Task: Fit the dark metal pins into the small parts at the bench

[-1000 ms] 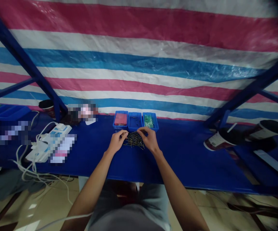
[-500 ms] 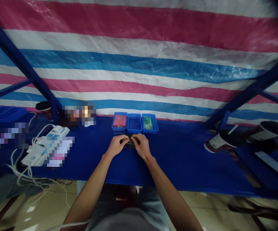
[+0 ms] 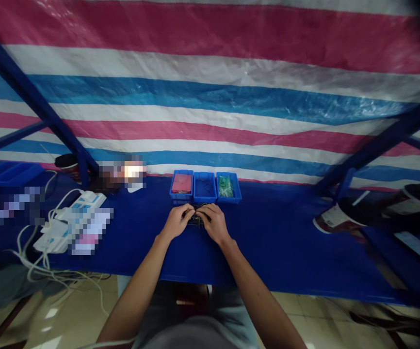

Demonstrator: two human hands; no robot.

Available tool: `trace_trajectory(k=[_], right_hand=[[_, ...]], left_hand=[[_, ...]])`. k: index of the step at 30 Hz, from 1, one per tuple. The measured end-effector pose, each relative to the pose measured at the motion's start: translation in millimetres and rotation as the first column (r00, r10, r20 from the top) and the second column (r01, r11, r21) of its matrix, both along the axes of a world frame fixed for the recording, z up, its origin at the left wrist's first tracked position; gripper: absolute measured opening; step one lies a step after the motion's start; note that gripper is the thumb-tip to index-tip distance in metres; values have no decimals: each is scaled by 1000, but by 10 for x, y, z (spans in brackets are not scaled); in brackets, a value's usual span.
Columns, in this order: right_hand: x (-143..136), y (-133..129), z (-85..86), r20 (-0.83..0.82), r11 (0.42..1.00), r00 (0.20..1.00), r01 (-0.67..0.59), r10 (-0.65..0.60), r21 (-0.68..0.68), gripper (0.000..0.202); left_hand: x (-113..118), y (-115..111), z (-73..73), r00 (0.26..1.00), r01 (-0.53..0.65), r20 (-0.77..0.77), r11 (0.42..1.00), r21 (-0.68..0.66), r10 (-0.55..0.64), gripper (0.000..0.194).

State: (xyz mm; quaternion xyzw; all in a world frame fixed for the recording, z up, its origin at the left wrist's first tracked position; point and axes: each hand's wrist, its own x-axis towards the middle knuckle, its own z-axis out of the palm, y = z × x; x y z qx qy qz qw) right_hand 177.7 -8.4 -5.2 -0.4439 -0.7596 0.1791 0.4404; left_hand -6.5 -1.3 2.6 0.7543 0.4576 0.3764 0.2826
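Three blue bins (image 3: 204, 188) stand in a row on the tabletop (image 3: 279, 247), directly beyond the pile of thin pins (image 3: 197, 221). Power strip (image 3: 82, 206) noted left, cup (image 3: 337, 218) right, its label unreadable. Compared with one second ago, my left hand (image 3: 176, 221) and right hand (image 3: 215, 223) are closer together, partly covering the pile. Both are pinched closed; on what, I cannot tell.

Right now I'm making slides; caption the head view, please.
Bare left hand and bare right hand at thin dark sticks, near three blue plastic bins.
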Motion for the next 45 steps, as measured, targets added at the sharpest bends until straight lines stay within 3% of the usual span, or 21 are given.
trace_trajectory(k=[15, 29, 45], right_hand=[[-38, -40, 3, 99, 998, 993, -66, 67, -6, 18], [13, 7, -30, 42, 998, 999, 0, -3, 60, 15], [14, -8, 7, 74, 998, 997, 2, -6, 57, 16]], left_hand=[[-7, 10, -21, 999, -44, 12, 998, -48, 44, 49], [-9, 20, -51, 998, 20, 63, 1000, -10, -20, 21], [-8, 21, -38, 998, 26, 51, 999, 22, -27, 21]])
